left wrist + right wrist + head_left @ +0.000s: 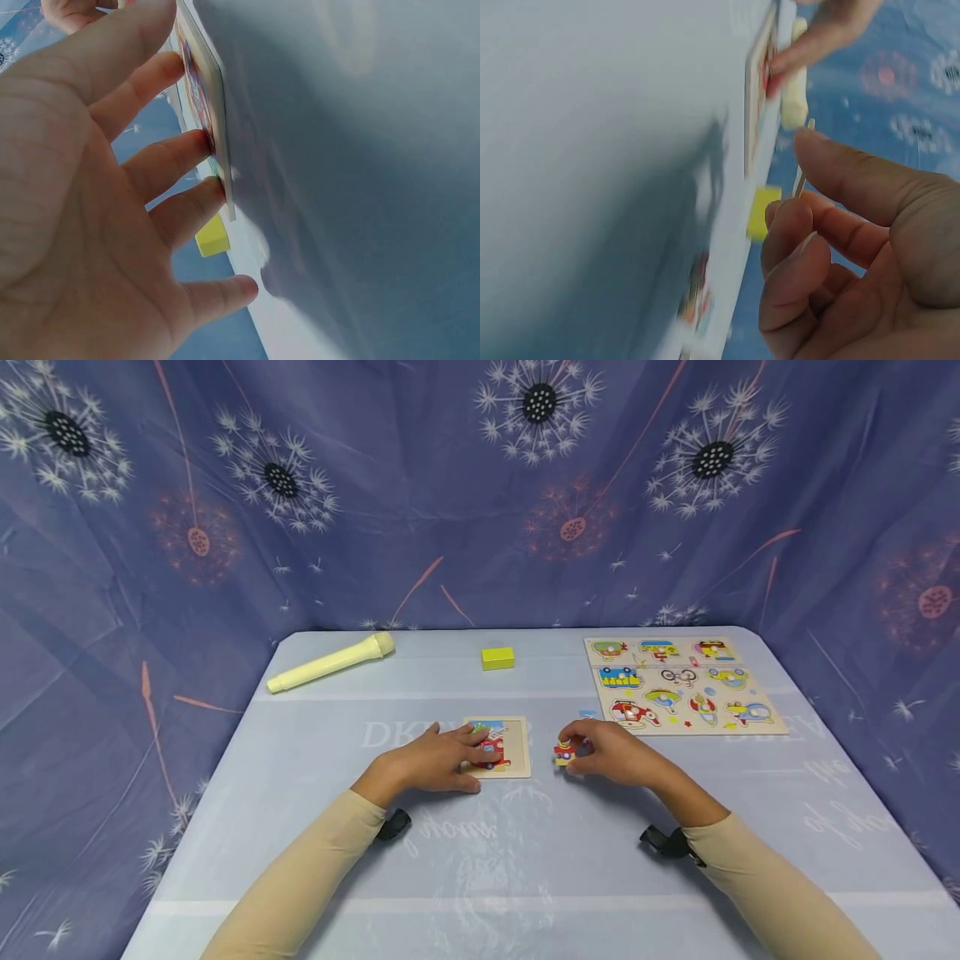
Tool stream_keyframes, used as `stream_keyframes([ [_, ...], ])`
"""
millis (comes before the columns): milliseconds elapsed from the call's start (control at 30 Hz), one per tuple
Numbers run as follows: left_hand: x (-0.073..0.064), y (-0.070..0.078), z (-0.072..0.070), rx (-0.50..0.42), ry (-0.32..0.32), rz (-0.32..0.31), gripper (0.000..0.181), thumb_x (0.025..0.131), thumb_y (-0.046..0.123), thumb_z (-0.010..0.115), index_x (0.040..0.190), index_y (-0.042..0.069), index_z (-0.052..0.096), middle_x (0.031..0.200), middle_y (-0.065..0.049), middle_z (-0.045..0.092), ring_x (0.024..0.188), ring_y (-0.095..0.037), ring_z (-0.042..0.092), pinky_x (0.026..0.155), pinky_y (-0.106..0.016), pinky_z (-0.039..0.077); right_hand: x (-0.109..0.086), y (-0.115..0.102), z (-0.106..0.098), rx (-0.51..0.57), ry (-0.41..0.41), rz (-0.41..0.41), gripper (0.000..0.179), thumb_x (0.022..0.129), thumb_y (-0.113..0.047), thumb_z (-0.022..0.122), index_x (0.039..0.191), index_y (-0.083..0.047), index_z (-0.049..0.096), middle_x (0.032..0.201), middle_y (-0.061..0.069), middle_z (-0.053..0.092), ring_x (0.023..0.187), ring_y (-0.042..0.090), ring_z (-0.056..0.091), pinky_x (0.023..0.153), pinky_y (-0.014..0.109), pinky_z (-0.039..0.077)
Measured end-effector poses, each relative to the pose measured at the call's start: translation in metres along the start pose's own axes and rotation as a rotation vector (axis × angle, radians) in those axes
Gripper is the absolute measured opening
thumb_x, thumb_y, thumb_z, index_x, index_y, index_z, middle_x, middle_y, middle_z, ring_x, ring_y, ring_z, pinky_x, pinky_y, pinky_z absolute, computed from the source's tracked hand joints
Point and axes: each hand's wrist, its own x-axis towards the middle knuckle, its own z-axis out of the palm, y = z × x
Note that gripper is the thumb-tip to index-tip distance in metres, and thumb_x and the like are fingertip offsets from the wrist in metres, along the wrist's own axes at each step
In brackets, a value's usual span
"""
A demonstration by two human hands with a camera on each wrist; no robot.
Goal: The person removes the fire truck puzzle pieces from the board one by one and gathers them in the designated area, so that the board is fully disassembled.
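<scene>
My left hand (442, 758) lies with spread, straight fingers over a small framed jigsaw board (517, 772). Its fingertips press on the picture pieces (492, 753), which show a red vehicle and some green, and the palm hides part of the frame. The board's right side is bare wood. Just right of it, my right hand (611, 752) pinches a thin jigsaw piece (565, 753) coloured red and yellow between thumb and fingers. Seen edge-on in the right wrist view, this jigsaw piece (801, 178) is held above the table.
Behind the right hand lies a small blue piece (588, 714), beside a large vehicle peg puzzle board (693, 689). A yellow block (498, 658) stands at the back middle. A pale yellow microphone-shaped stick (330, 662) lies back left. Patterned cloth (480, 527) hangs behind the table.
</scene>
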Motion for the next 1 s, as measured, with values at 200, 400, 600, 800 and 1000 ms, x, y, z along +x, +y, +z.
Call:
stream_keyframes([
  [200, 0.0, -0.001, 0.001, 0.005, -0.01, -0.014, 0.056, 0.097, 0.047, 0.067, 0.151, 0.038, 0.051, 0.167, -0.002, 0.028, 0.156, -0.03, 0.019, 0.115, -0.073, 0.018, -0.016, 0.021, -0.019, 0.05, 0.046, 0.047, 0.043, 0.088, -0.015, 0.081, 0.125, -0.002, 0.065, 0.103, 0.006, 0.066, 0.089, 0.02, 0.057, 0.072, 0.031, 0.048],
  [400, 0.001, -0.001, 0.002, -0.012, -0.012, -0.014, 0.057, 0.097, 0.047, 0.067, 0.151, 0.038, 0.051, 0.168, -0.001, 0.027, 0.157, -0.029, 0.017, 0.115, -0.073, 0.016, -0.025, 0.036, -0.019, -0.049, 0.037, 0.071, 0.039, 0.083, -0.014, 0.083, 0.119, -0.006, 0.068, 0.096, 0.002, 0.063, 0.088, 0.018, 0.056, 0.076, 0.034, 0.046],
  [600, 0.001, 0.0, 0.001, -0.02, -0.01, -0.015, 0.057, 0.096, 0.047, 0.068, 0.15, 0.037, 0.052, 0.168, -0.001, 0.027, 0.157, -0.029, 0.017, 0.115, -0.072, 0.016, -0.03, 0.041, -0.015, -0.048, -0.009, 0.086, 0.039, 0.079, -0.013, 0.086, 0.113, -0.009, 0.069, 0.091, 0.0, 0.06, 0.087, 0.019, 0.054, 0.075, 0.034, 0.045],
  [800, -0.001, 0.0, 0.001, -0.032, 0.0, -0.002, 0.058, 0.096, 0.046, 0.069, 0.151, 0.035, 0.052, 0.168, -0.002, 0.026, 0.157, -0.031, 0.017, 0.115, -0.074, 0.016, -0.031, 0.042, -0.009, -0.054, -0.028, 0.089, 0.041, 0.078, -0.013, 0.087, 0.114, -0.009, 0.067, 0.09, 0.001, 0.058, 0.086, 0.018, 0.053, 0.075, 0.032, 0.044],
  [1000, -0.001, 0.002, 0.001, -0.046, 0.002, -0.008, 0.058, 0.096, 0.045, 0.07, 0.15, 0.033, 0.054, 0.168, -0.001, 0.026, 0.157, -0.03, 0.016, 0.115, -0.073, 0.015, -0.032, 0.044, -0.006, -0.054, -0.015, 0.08, 0.041, 0.076, -0.012, 0.088, 0.111, -0.01, 0.066, 0.089, 0.001, 0.057, 0.085, 0.017, 0.051, 0.073, 0.032, 0.043],
])
